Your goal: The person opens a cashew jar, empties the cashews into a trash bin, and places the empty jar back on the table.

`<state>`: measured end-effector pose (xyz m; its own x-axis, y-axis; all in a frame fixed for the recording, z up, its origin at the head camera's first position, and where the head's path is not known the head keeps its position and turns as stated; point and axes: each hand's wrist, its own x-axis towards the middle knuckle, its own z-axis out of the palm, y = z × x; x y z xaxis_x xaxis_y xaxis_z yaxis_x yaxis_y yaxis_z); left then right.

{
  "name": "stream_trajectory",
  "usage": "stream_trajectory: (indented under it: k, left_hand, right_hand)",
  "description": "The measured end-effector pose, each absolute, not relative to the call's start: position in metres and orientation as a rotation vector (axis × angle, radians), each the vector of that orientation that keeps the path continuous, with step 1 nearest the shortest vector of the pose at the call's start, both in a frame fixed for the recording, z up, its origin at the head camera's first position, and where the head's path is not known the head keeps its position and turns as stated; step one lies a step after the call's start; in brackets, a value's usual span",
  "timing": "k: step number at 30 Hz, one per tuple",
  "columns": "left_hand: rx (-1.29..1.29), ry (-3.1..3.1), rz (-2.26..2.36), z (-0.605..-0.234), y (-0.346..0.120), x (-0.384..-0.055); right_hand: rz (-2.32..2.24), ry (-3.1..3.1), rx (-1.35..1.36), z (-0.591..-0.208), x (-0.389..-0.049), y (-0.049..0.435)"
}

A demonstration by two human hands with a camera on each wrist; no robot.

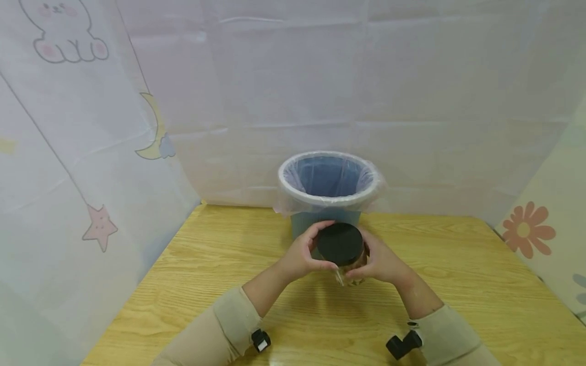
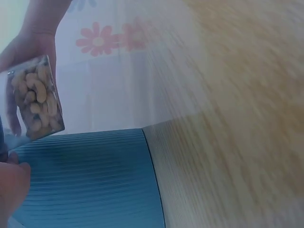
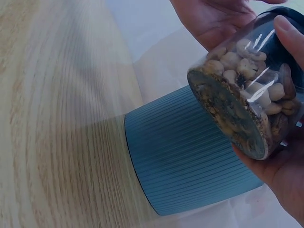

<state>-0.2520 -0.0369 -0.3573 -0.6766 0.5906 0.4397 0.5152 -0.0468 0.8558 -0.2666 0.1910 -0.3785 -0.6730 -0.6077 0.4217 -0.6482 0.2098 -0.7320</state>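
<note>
A clear jar (image 3: 247, 90) of cashews, with a black lid (image 1: 340, 243), is held up over the table by both hands. In the head view my left hand (image 1: 298, 258) curls round the lid's left side, its thumb toward me. From the right, my right hand (image 1: 383, 260) grips the jar, thumb low on its side. The jar's flat bottom tilts toward the camera in the right wrist view. Through the wall of the jar (image 2: 38, 99), the nuts show plainly in the left wrist view. Parts of both hands fall outside each wrist view.
Behind the jar a blue ribbed trash bin (image 1: 299, 223) stands on the wooden table (image 1: 220, 254). A clear plastic bag (image 1: 297, 178) lines it, folded over the white rim. Patterned cloth walls (image 1: 412, 101) close off the back and sides.
</note>
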Motion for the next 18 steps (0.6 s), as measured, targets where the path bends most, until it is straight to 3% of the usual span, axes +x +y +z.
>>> stream_trajectory:
  k: [18]
  left_hand:
    - [1.519, 1.616, 1.828, -0.375, -0.043, -0.277]
  right_hand:
    - [1.744, -2.276, 1.644, -0.376, -0.269, 0.198]
